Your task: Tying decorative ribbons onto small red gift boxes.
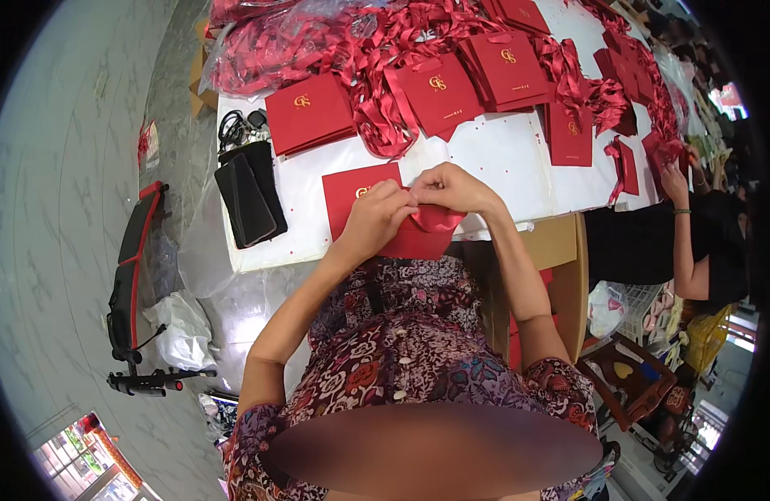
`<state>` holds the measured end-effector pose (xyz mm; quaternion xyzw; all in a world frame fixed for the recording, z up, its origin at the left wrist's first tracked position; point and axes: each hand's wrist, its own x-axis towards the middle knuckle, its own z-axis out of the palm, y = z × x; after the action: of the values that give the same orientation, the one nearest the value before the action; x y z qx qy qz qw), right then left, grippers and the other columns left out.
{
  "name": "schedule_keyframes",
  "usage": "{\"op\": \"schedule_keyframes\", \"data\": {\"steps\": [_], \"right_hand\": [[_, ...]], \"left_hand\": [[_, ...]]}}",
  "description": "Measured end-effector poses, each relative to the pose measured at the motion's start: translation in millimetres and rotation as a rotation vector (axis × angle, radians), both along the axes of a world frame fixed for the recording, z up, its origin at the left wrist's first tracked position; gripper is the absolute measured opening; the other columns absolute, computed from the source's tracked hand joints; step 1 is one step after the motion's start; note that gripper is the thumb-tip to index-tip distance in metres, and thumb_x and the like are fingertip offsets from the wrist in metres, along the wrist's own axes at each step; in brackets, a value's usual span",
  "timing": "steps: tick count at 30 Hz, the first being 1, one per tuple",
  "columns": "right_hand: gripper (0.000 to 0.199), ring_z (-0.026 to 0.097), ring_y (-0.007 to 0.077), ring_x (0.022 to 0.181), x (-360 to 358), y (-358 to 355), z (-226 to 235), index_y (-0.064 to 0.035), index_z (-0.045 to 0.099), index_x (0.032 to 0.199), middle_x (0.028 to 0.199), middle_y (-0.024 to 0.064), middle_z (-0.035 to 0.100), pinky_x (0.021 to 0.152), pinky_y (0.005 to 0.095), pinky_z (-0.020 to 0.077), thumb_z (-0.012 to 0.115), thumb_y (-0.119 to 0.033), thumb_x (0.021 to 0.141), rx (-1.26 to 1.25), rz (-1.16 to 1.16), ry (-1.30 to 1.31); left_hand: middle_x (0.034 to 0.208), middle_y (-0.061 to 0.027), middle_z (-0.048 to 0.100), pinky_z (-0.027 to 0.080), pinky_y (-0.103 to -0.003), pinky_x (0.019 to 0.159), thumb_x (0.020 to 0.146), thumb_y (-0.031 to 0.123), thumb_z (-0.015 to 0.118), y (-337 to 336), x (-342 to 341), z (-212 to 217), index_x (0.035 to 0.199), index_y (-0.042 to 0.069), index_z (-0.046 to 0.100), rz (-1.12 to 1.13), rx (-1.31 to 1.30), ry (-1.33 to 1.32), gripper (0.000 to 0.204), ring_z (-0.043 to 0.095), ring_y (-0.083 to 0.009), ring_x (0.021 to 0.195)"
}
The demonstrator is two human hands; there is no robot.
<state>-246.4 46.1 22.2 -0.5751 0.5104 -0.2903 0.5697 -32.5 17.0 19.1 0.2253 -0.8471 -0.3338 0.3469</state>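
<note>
Red satin ribbon [435, 219], soft, light and likely slippery, sits pinched in your left hand [375, 219] and right hand [451, 189], both grips closed over the flat red paper bag [360, 196] at the white bench [502, 154] edge; hold near its loop.

Red paper bag [364, 196] and red ribbon [435, 219] at the near edge of the white table.

The bag lies flat, a small gold emblem near its top edge, its lower right part hidden under the hands and ribbon. The satin ribbon is bunched and folded at the bag's right side, pinched between both hands, its lower end hanging past the table edge.
</note>
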Motion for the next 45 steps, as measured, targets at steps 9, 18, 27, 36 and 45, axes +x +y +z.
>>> {"op": "schedule_keyframes", "data": {"steps": [9,18,27,36,45], "right_hand": [[0.016,0.057,0.0063,0.063,16,-26,-28,-0.0001,0.073,0.082,0.069,0.0011,0.066,0.06,0.0249,0.0466,0.07,-0.016,0.085,0.057,-0.249,-0.011],[0.028,0.064,0.0177,0.064,-18,-29,-41,-0.0053,0.076,0.089,0.072,0.0091,0.069,0.064,0.032,0.0495,0.069,-0.033,0.087,-0.237,-0.532,0.378],[0.035,0.067,0.0229,0.067,-3,-13,-2,-0.0032,0.071,0.081,0.072,0.0091,0.07,0.065,0.0343,0.0505,0.073,-0.038,0.084,-0.067,-0.459,0.529],[0.023,0.063,0.015,0.068,-16,2,10,-0.002,0.068,0.09,0.077,0.0064,0.068,0.066,0.0282,0.0491,0.077,-0.022,0.082,-0.089,-0.045,0.555],[0.023,0.062,0.0113,0.066,-4,-5,-6,-0.0017,0.069,0.086,0.071,0.0051,0.067,0.062,0.0264,0.0475,0.073,-0.024,0.087,-0.095,-0.395,0.29]], "left_hand": [[0.083,-0.0142,0.06,0.049,-0.039,0.07,0.082,0.003,0.07,-31,0,7,0.088,0.0,0.065,0.032,0.124,-0.088,0.008,0.062,-0.0325,0.079],[0.085,-0.0106,0.062,0.046,-0.032,0.062,0.084,0.009,0.073,-46,17,-14,0.09,0.002,0.068,0.079,0.208,-0.186,0.011,0.057,-0.0218,0.065],[0.078,-0.0086,0.065,0.049,-0.037,0.067,0.08,0.025,0.078,-53,-7,-26,0.089,0.005,0.069,0.302,0.017,-0.27,0.024,0.061,-0.0253,0.069],[0.07,-0.0064,0.062,0.045,-0.04,0.067,0.077,0.022,0.08,-39,-16,-52,0.09,0.006,0.065,0.373,-0.056,-0.218,0.025,0.057,-0.0268,0.07],[0.072,-0.0083,0.062,0.045,-0.041,0.066,0.08,0.011,0.073,-33,-17,-60,0.089,0.005,0.063,0.369,-0.012,-0.134,0.014,0.056,-0.0281,0.069]]}}
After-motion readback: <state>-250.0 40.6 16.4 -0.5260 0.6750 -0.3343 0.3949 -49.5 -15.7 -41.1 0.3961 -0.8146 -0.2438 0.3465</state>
